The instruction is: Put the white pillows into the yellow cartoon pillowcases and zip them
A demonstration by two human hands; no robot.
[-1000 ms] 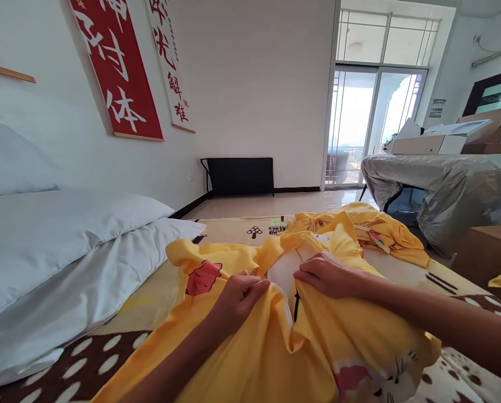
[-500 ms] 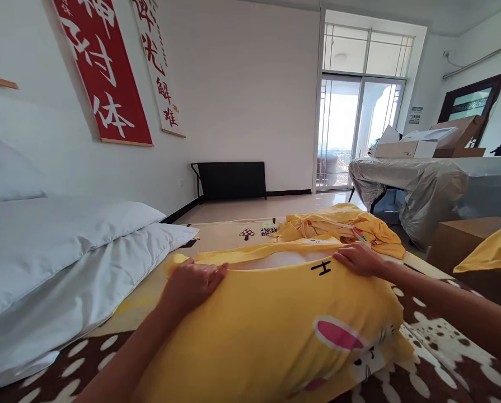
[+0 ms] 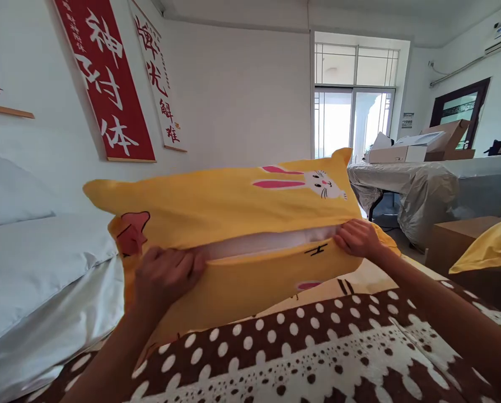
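Note:
A yellow pillowcase [image 3: 216,201] with a printed white rabbit is held up off the bed, its opening facing me. White pillow [image 3: 258,244] shows through the long gap between the two edges. My left hand [image 3: 168,274] is closed on the edge at the left end of the opening. At the right end, beside a black printed letter, my right hand [image 3: 357,238] grips the edge in the same way. The fingertips of both hands are partly hidden in the cloth.
White pillows [image 3: 36,263] are piled at the left. Below lies a brown and white dotted bedspread [image 3: 284,347]. More yellow cloth [image 3: 491,246] lies on a cardboard box [image 3: 452,240] at the right. Behind stands a plastic-covered table [image 3: 422,179] with open boxes.
The pillowcase has been lifted and tipped up, so its rabbit side stands away from me and the opening faces me. Both hands keep their grip. The bedspread in front is now uncovered.

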